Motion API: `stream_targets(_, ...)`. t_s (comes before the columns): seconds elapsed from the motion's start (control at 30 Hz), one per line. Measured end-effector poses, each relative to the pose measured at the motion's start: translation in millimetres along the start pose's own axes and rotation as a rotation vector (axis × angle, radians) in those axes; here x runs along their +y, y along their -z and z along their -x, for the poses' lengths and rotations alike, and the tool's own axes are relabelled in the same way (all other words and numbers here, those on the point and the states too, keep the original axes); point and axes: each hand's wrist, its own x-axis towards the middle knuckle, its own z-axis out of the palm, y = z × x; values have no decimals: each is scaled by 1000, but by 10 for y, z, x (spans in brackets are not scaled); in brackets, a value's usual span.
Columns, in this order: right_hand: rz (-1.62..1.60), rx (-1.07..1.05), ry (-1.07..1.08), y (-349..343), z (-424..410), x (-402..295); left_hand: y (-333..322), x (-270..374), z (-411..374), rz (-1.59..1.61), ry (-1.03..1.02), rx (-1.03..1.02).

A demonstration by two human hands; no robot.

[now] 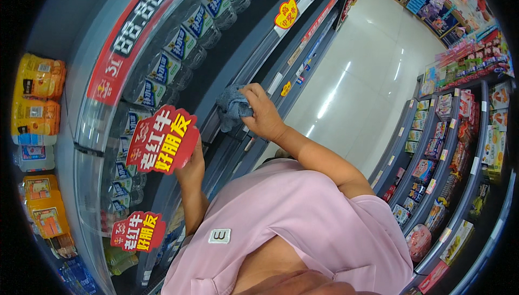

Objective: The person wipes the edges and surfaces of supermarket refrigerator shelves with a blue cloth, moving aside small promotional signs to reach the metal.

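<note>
A bunched blue-grey cloth (233,106) is gripped in my right hand (260,110) and rests against the front edge of a dark shelf (215,127). My left hand (194,165) is at the shelf front, mostly hidden behind a red promotional sign (162,139); whether it grips anything is not visible. Behind that sign, rows of clear plastic bottles (178,43) with blue, white and green labels line the shelf. A second red sign (138,231) of the same shape hangs lower in the view.
A clear curved shelf guard (91,129) carries a red price display (129,39). Orange-wrapped packs (38,92) stand at far left. Yellow-and-red tags (286,13) mark shelf edges. Across the glossy tiled aisle floor (344,72), racks hold packaged snacks (425,170).
</note>
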Motion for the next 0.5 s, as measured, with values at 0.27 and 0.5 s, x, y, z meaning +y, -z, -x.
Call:
stream_targets(0.27, -93, 214, -209, 364, -370, 291, -391, 433, -156, -45, -327, -33)
stream_targets(0.5, -268, 214, -236, 1285, -630, 737, -1067, 879, -519, 9, -274, -14)
